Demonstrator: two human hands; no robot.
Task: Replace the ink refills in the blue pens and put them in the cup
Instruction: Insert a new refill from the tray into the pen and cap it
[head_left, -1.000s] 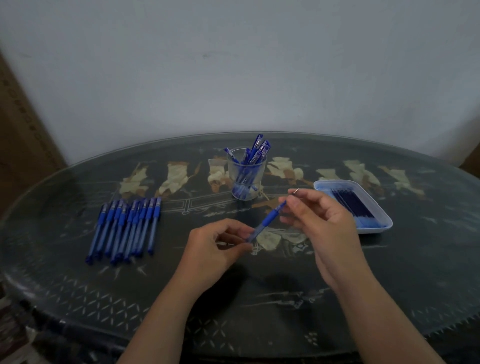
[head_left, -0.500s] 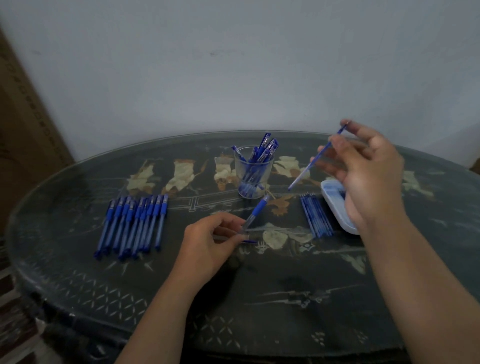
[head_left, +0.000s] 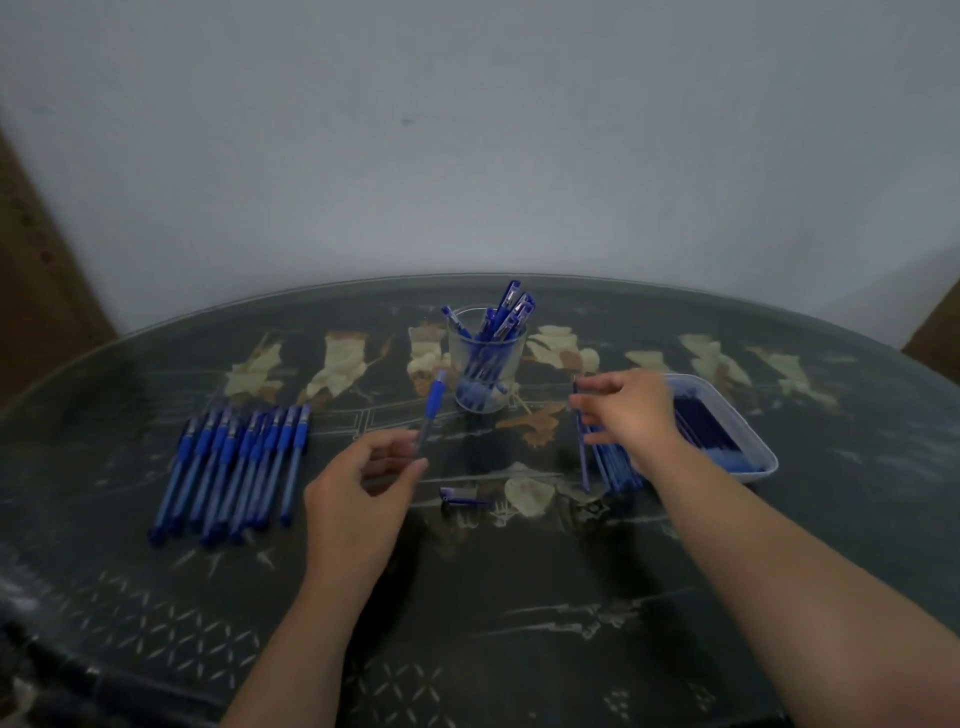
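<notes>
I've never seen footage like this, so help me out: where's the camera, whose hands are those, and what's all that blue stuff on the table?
No machine here: a person wears a wide-angle camera on the head, looking down at their own bare hands. It is the only view. The left hand pinches a blue pen. The right hand hovers over loose ink refills beside a white tray holding more; whether it pinches one I cannot tell. On the dark table also sit a row of blue pens at the left, a clear cup of pens in the middle and a small pen part.
</notes>
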